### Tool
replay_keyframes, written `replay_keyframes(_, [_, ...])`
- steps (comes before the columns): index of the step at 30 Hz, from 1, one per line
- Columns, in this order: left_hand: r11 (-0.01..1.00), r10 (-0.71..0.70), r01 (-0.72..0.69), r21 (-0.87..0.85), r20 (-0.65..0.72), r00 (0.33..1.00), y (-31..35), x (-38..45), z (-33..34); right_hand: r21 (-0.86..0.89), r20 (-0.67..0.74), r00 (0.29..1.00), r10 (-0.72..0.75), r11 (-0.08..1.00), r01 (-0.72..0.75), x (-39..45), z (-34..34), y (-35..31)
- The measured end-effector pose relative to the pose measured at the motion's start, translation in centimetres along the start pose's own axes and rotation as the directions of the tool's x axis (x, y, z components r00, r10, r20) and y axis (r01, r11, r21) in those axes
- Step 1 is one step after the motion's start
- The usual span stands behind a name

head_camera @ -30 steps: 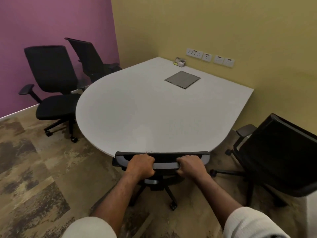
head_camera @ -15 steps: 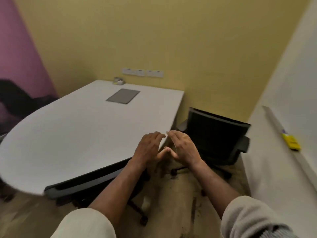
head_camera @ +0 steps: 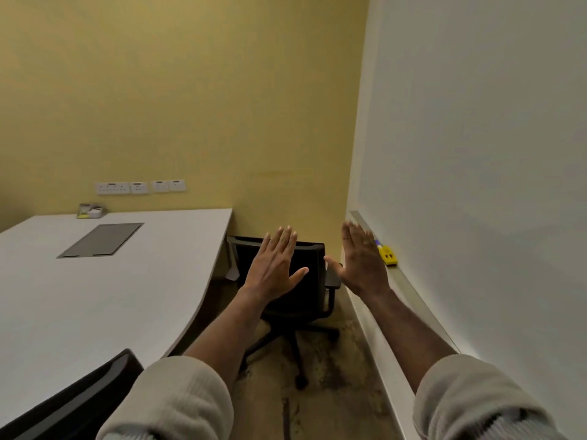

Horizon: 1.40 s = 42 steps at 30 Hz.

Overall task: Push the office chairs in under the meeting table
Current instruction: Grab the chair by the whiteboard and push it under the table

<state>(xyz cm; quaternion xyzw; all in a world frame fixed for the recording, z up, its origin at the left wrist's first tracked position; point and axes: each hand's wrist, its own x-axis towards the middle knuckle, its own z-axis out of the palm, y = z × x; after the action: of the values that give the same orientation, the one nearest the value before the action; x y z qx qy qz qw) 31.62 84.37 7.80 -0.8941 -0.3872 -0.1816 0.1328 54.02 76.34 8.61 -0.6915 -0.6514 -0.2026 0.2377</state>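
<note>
A black office chair (head_camera: 309, 274) stands in the corner between the white meeting table (head_camera: 104, 300) and the right wall, its back towards me and its wheeled base on the carpet. My left hand (head_camera: 275, 266) is open with fingers spread, held in front of the chair's backrest. My right hand (head_camera: 362, 260) is open too, raised to the right of the backrest near its armrest. Neither hand holds anything; I cannot tell whether they touch the chair. The backrest of another black chair (head_camera: 76, 404) sits against the table's near edge at the bottom left.
A grey hatch (head_camera: 101, 239) is set in the tabletop, with a small card holder (head_camera: 90, 210) at its far edge. Wall sockets (head_camera: 139, 186) sit on the yellow wall. A whiteboard ledge (head_camera: 409, 290) with a yellow eraser (head_camera: 388, 255) runs along the right wall.
Both hands let go of the first chair's backrest, which now sits against the table. My view swung right to the corner chair, and both hands rose open towards it.
</note>
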Motion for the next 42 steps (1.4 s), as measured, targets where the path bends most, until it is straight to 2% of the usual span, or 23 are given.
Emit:
replay_keyframes(6, [0.996,-0.058,0.065,-0.055,0.126,0.99,-1.3,1.6,2.7,-0.015,0.041,0.999,-0.021,1.0,0.022,1.1,2.8,1.3])
replay_keyframes(11, [0.993,-0.076,0.09,-0.076,0.171,0.982,-3.4,2.7,5.6,0.004,0.087,0.995,-0.055,0.999,0.055,2.2,6.6,0.4])
replay_keyframes(12, [0.99,-0.071,0.094,-0.103,0.207,0.976,-5.0,4.2,8.0,0.012,0.116,0.991,-0.071,0.998,0.07,3.5,10.1,0.7])
replay_keyframes(14, [0.99,-0.082,0.105,-0.095,0.223,0.971,-4.9,4.2,9.5,0.022,0.14,0.988,-0.071,0.997,0.069,2.6,11.7,0.4])
replay_keyframes(15, [0.983,-0.097,0.133,-0.13,0.254,0.962,-7.1,5.9,12.3,0.031,0.175,0.981,-0.088,0.996,0.084,4.6,15.4,0.5])
replay_keyframes(17, [0.976,-0.117,0.167,-0.142,0.308,0.944,-7.5,6.1,13.9,0.063,0.206,0.974,-0.092,0.995,0.081,4.5,17.0,0.3])
replay_keyframes(18, [0.973,-0.113,0.168,-0.159,0.309,0.944,-10.4,9.2,16.7,0.082,0.226,0.965,-0.133,0.99,0.118,7.9,20.8,0.6])
replay_keyframes(20, [0.981,-0.095,0.148,-0.125,0.352,0.931,-11.6,10.1,17.8,0.111,0.24,0.956,-0.17,0.983,0.147,8.9,21.5,0.3])
replay_keyframes(22, [0.979,-0.101,0.16,-0.128,0.381,0.919,-14.7,13.1,21.0,0.163,0.292,0.934,-0.204,0.973,0.162,12.2,25.7,0.6])
replay_keyframes(24, [0.975,-0.093,0.17,-0.141,0.436,0.895,-17.1,15.8,24.1,0.168,0.367,0.91,-0.192,0.976,0.138,15.0,28.9,0.9])
replay_keyframes(26, [0.98,-0.055,0.129,-0.152,0.415,0.908,-18.1,17.3,25.8,0.171,0.432,0.887,-0.165,0.98,0.1,16.4,30.8,1.1])
replay_keyframes(29, [0.988,-0.02,0.077,-0.135,0.379,0.925,-18.8,16.8,26.1,0.125,0.479,0.871,-0.11,0.991,0.056,16.0,30.9,0.5])
replay_keyframes(30, [0.988,-0.036,0.093,-0.126,0.392,0.919,-20.2,18.1,27.7,0.123,0.488,0.867,-0.097,0.992,0.041,17.2,33.0,1.0])
replay_keyframes(32, [0.991,-0.048,0.098,-0.09,0.453,0.89,-21.4,18.1,27.7,0.07,0.487,0.869,-0.09,0.996,0.063,17.1,33.4,0.9])
replay_keyframes(34, [0.982,-0.055,0.142,-0.124,0.531,0.846,-22.4,20.5,28.2,0.044,0.511,0.858,-0.058,0.998,0.042,18.9,34.4,2.2])
replay_keyframes(40, [0.975,-0.044,0.167,-0.146,0.613,0.789,-21.2,23.7,29.0,0.066,0.577,0.804,-0.139,0.99,0.124,22.0,37.8,7.3])
replay_keyframes(42, [0.965,-0.095,0.224,-0.139,0.611,0.786,-19.0,24.8,29.2,0.083,0.59,0.781,-0.205,0.978,0.193,23.9,38.4,10.4])
